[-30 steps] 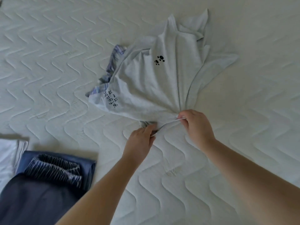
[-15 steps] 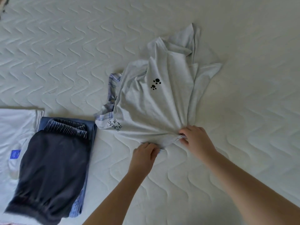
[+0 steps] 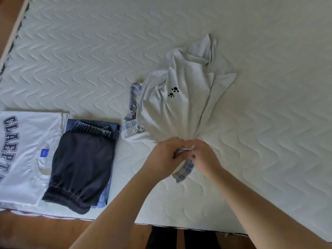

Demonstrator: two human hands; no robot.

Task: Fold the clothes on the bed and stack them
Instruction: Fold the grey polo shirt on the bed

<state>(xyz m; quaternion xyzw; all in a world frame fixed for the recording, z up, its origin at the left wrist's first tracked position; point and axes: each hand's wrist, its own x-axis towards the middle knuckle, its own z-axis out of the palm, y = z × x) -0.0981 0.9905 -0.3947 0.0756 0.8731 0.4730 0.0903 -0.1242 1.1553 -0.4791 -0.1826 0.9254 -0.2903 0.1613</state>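
Bed [image 3: 89, 51]: white quilted mattress surface with a stitched wavy chevron pattern, filling most of the view, its near edge showing above a brown floor. White T-shirt [image 3: 23, 155]: folded flat at the bed's near left, printed in large dark blue outlined block capitals, "CLAEPT" readable before the letters run out of view; a small blue tag sits at its neckline, too small to read. Dark shorts [image 3: 79, 168]: charcoal, gathered hem toward the near edge, lying on top of a folded blue garment [image 3: 115, 133] just right of the white T-shirt and overlapping it. Pale grey T-shirt [image 3: 179, 108]: unfolded, crumpled, at mid-bed, fanning away from a gathered point at the hands; two small black paw prints on the chest; a short line of black lettering near its left edge, upside down and not legible. Plaid cloth [image 3: 133, 97]: blue and white check, peeking out at the grey shirt's left and again below the hands. Left hand [image 3: 167, 155] and right hand [image 3: 204, 157]: close together, fingers curled, pinching bunched fabric between them.
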